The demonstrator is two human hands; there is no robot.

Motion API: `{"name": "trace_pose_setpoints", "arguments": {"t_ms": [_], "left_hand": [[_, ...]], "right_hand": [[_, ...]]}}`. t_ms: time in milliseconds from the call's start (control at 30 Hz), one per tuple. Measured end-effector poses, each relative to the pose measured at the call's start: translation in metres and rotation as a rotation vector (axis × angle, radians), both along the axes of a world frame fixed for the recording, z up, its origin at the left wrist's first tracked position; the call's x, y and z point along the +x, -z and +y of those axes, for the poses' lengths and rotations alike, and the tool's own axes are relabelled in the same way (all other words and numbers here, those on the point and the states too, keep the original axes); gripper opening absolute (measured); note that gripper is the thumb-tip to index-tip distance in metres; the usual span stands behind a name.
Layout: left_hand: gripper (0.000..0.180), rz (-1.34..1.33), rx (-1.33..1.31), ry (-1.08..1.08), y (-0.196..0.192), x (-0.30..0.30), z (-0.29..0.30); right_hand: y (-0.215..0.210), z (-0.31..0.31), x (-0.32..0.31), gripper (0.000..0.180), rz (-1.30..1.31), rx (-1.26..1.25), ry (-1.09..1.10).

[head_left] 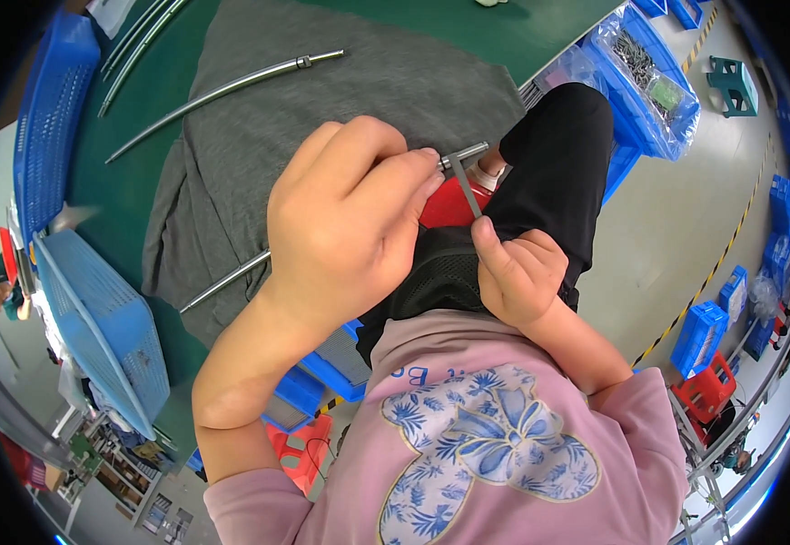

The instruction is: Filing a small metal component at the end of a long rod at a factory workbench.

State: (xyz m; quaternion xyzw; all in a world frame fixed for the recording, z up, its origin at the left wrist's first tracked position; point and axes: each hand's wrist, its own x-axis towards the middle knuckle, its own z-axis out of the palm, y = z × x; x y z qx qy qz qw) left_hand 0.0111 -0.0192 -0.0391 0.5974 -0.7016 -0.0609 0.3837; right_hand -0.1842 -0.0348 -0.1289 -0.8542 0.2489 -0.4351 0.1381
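Note:
My left hand [345, 218] is closed round a slender shiny metal rod [227, 281], gripping it near its narrower stepped end. That end sticks out past my fingertips to the right, and the rod's middle is hidden behind the hand. My right hand [522, 272] pinches a thin flat grey metal strip [466, 189] between thumb and fingers. The strip's far end meets the rod just beyond my left fingertips. Another bent metal rod [222, 91], with a collar close to its tip, lies on the grey cloth [395, 86] ahead.
The cloth covers part of a green tabletop [549, 27]. More metal rods [141, 50] lie at the far left, beside blue plastic baskets [109, 327]. A blue bin [627, 86] with bagged small metal parts stands at the right. A green stool [733, 86] is on the floor.

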Motion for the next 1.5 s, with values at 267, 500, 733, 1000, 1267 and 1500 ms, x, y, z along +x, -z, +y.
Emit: {"name": "trace_pose_setpoints", "arguments": {"t_ms": [267, 500, 733, 1000, 1267, 1500], "left_hand": [[0.018, -0.022, -0.026, 0.035, 0.000, -0.001, -0.001], [0.017, -0.010, -0.026, 0.040, 0.002, 0.001, -0.006], [0.016, -0.019, -0.033, 0.049, 0.003, 0.001, -0.007], [0.016, -0.043, 0.017, 0.074, 0.000, 0.003, -0.007], [0.015, -0.023, -0.017, 0.062, 0.000, 0.003, -0.007], [0.016, -0.031, 0.034, 0.064, -0.004, 0.001, -0.007]], "right_hand": [[-0.043, -0.009, 0.017, 0.061, 0.124, 0.044, 0.049], [-0.037, -0.029, 0.031, 0.057, 0.064, -0.037, 0.002], [-0.024, -0.024, 0.028, 0.049, -0.001, -0.060, 0.016], [-0.019, -0.031, 0.036, 0.050, -0.026, -0.107, 0.017], [-0.018, -0.032, 0.034, 0.050, -0.051, -0.095, 0.006], [-0.008, -0.029, 0.031, 0.050, -0.056, -0.103, 0.047]]}}
